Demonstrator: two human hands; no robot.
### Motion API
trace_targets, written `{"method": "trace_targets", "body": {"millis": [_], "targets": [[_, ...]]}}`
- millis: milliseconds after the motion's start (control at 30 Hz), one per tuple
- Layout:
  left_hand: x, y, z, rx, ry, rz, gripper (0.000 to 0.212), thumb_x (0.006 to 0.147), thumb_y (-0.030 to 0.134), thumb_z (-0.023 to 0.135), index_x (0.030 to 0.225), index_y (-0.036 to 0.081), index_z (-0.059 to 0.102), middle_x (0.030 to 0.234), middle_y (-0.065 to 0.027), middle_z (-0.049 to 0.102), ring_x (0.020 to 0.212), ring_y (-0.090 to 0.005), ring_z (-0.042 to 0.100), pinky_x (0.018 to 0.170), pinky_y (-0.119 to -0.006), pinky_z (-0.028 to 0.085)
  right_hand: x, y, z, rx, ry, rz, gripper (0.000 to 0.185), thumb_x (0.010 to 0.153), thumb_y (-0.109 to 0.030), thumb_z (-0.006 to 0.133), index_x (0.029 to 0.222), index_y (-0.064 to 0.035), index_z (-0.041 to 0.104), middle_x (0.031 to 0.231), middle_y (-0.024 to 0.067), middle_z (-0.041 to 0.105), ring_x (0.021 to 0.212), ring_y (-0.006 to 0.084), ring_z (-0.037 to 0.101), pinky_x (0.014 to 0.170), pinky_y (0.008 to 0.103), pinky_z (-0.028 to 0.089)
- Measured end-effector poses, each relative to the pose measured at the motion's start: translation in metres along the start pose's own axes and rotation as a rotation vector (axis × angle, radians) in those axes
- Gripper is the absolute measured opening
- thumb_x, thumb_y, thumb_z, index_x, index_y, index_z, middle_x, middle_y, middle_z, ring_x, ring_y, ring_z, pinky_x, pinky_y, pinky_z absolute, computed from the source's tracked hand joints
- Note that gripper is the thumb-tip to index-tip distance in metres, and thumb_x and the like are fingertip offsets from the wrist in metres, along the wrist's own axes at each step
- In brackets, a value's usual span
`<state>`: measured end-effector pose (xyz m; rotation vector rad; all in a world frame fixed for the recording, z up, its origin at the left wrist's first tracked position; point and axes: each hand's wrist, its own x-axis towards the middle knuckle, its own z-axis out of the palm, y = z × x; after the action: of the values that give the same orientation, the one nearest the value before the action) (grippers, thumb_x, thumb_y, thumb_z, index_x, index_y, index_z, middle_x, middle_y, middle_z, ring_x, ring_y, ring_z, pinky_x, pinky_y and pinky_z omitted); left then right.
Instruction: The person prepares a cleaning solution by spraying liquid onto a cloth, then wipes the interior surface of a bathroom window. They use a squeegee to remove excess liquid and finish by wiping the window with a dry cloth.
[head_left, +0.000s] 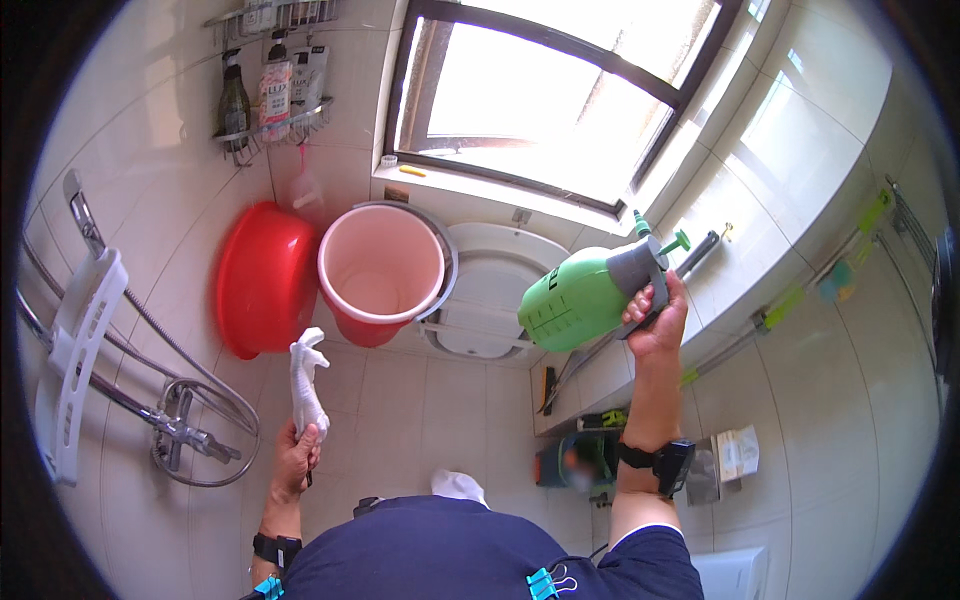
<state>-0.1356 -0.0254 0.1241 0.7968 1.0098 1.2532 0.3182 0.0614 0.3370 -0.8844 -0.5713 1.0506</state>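
In my left hand (294, 459) is a long white fabric bundle (305, 379), possibly a knitted glove, held by its lower end. A small dark tip shows below that fist. My right hand (661, 315) grips the dark grey handle of a green pump pressure sprayer (574, 300), which is raised and tilted, its base towards the left. The sprayer's tank carries printed scale marks and lettering. Its green pump knob (677, 241) and nozzle (641, 223) point up and right.
A red basin (262, 285) leans against the left wall beside a pink-lined bucket (382, 262). Behind, a white folded tub (502, 285) stands under the window (525, 97). Shower fittings (176, 424) project at left; bottles fill a corner rack (274, 124). Long-handled tools line the right wall.
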Motion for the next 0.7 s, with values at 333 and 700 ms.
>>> {"method": "trace_targets", "body": {"millis": [333,700], "targets": [[0.042,-0.027,0.087,-0.050,0.118,0.067,0.022,0.083,0.026,0.058,0.095,0.009,0.050,0.059,0.0050,0.043,0.041,-0.0016,0.036,0.034,-0.016,0.027,0.120,-0.028,-0.026,-0.069,-0.086,-0.030,0.047,0.079,-0.053,0.048,0.058,-0.0124,0.042,0.045,-0.0015,0.035,0.037,0.0117,0.033,0.041,0.0261,0.028],[0.082,-0.018,0.131,-0.061,0.123,0.117,0.022,0.083,0.023,0.059,0.094,0.007,0.050,0.062,0.0029,0.046,0.041,-0.0017,0.037,0.034,-0.016,0.028,0.188,-0.160,0.038,0.043,-0.335,-0.189,0.036,0.084,-0.038,0.042,0.060,-0.0124,0.045,0.047,-0.0016,0.038,0.038,0.0119,0.034,0.042,0.0288,0.030]]}}
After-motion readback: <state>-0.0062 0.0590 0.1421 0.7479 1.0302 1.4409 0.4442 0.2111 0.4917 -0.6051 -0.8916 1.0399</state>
